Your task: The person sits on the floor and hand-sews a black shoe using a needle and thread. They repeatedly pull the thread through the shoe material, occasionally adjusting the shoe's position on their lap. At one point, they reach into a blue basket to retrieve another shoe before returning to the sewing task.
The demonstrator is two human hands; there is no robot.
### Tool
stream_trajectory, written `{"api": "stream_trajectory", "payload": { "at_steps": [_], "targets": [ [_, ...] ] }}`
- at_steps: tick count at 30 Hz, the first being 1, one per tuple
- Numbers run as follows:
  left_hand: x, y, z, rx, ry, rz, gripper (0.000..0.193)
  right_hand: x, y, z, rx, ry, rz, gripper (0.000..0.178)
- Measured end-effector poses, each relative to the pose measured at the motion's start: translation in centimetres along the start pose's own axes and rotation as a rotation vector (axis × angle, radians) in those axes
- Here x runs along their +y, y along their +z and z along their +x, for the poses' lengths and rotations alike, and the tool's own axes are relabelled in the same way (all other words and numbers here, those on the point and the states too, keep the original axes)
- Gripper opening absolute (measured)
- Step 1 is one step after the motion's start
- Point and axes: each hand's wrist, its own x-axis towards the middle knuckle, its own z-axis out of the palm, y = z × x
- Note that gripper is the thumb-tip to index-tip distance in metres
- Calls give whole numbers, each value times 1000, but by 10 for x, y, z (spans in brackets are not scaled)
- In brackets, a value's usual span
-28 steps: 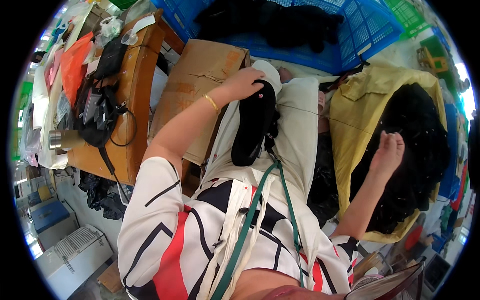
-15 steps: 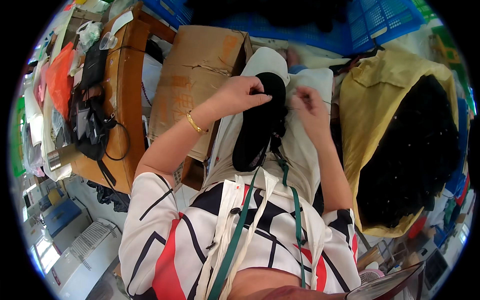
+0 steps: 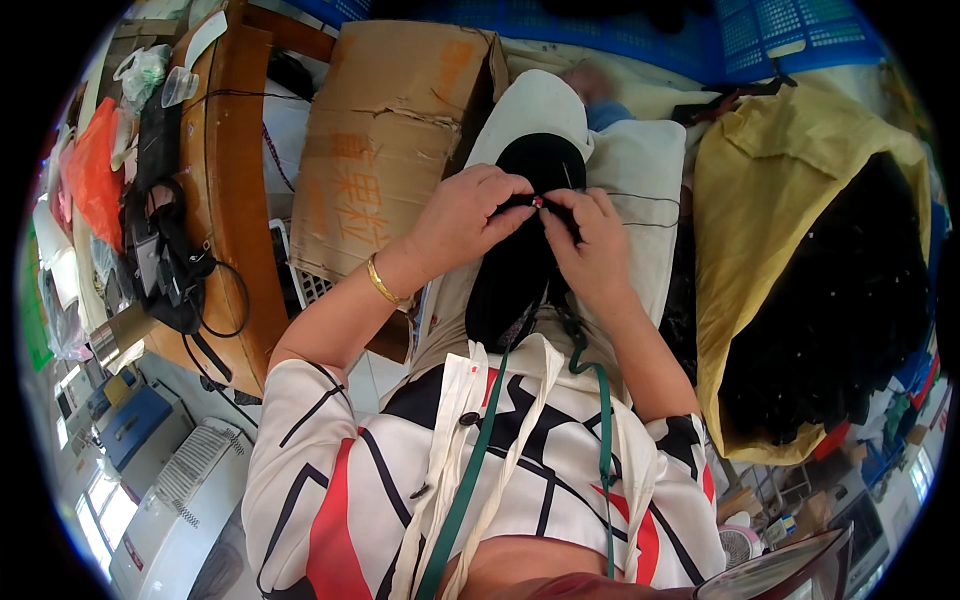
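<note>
1. Hands, two, bare, nearly tip to tip above the lap. Left hand: thumb and forefinger pinching black fabric. Right hand: thumb and forefinger drawn together on the same fabric, opposite side; whether it also grips the needle, cannot tell.
2. Black fabric piece, long, round-ended; lengthwise beneath the hands, along the left thigh, which presumably serves as a firm rest and spares the hands its weight.
3. Red-and-white fleck, between the fingertips; the facing pinches apparently raise and steady the cloth around it.
4. Needle, thin, seemingly; just beyond the right fingertips. Thread, dark, looping out rightward, its slack probably kept off the work.
5. Pale cloth, spread under the hands over both legs, likely to shield clothing.
6. Yellow sack, right of the right hand, mouth folded open, holding black pieces; plausibly set there for easy reach.
7. Cardboard box, beyond and left of the left hand; desk farther left, bearing a black bag, apparently outside elbow room.
8. Blue basket, well beyond the hands.
</note>
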Motion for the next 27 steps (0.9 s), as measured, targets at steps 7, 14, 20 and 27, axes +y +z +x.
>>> {"api": "stream_trajectory", "payload": {
  "at_steps": [7, 14, 20, 27],
  "targets": [
    [-5, 1, 4, -66, -223, -280, 15, 0, -5, 1, -123, 279, 248, 22],
    [4, 3, 19, -23, -404, -310, 29, -2, -17, -23, -164, 110, -62, 24],
    [1, 14, 18, 91, -371, -185, 35, 21, -34, -2, 290, -29, -338, 16],
    [-2, 16, 21, 86, -281, -18, 34, -16, 1, 8, 179, 154, 1393, 32]
  ]
}}
